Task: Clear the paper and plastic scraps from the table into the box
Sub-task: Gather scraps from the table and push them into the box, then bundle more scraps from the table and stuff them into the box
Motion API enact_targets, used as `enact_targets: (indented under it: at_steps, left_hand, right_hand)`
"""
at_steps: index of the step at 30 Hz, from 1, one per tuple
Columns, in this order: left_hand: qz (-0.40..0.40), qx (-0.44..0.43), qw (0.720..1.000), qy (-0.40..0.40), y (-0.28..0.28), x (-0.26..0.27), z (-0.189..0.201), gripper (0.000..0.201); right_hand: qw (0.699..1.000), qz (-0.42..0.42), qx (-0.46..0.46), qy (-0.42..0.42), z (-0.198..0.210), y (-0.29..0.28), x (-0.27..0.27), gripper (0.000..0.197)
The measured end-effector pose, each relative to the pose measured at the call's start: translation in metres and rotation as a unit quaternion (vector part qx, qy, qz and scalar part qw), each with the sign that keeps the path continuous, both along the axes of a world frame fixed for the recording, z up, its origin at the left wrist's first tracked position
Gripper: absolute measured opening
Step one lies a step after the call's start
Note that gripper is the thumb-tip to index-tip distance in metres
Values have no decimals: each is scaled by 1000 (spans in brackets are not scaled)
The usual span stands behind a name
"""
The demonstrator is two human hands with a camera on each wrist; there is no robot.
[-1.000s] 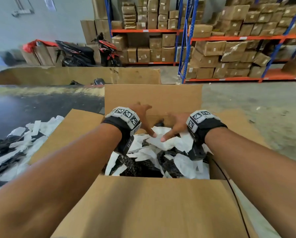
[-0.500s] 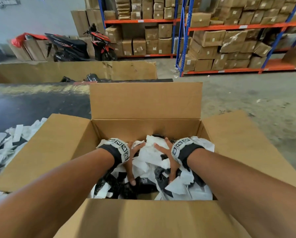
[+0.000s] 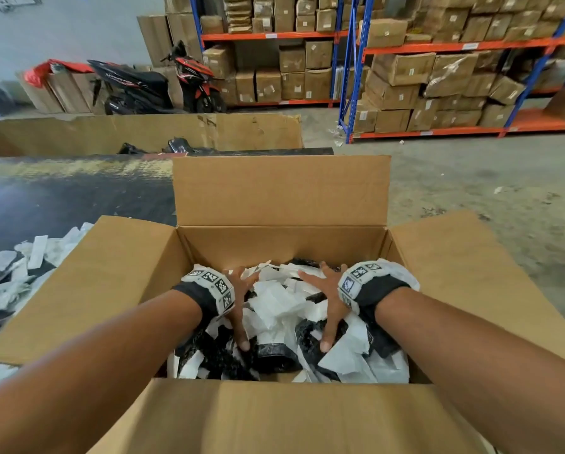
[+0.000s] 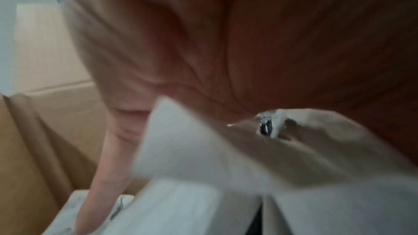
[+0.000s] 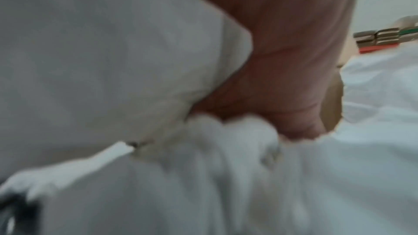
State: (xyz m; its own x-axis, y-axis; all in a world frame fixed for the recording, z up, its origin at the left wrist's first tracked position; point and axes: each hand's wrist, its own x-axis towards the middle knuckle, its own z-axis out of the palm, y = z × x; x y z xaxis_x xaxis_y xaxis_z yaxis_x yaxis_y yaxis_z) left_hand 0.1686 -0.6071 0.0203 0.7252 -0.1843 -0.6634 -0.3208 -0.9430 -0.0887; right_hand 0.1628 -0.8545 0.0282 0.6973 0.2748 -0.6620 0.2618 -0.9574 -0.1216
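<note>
While both hands, left and right, are pressed flat with fingers spread, crumpled white paper and glossy black plastic scraps are held down beneath them inside the corrugated cardboard box.

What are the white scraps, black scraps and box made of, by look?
White scraps: likely paper, matte, with creases and torn edges. Black scraps: probably thin plastic film, glossy, crinkled, catching highlights. Box: brown cardboard, matte, with folded flaps; its corrugation isn't resolvable.
</note>
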Motion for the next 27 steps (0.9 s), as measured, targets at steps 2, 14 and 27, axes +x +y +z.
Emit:
enact_targets:
  at_steps: [2, 14, 27]
  left_hand:
    - [3, -16, 1000, 17, 1, -1, 10, 163]
    - [-39, -168, 966, -191, -14, -18, 86, 89]
    - [-30, -394, 843, -363, 96, -160, 154, 67]
  right_hand:
    - [999, 34, -26, 11, 22, -3, -2, 136]
    - [943, 15, 109, -314, 102, 24, -32, 65]
    - [844, -6, 228, -486, 196, 108, -178, 50]
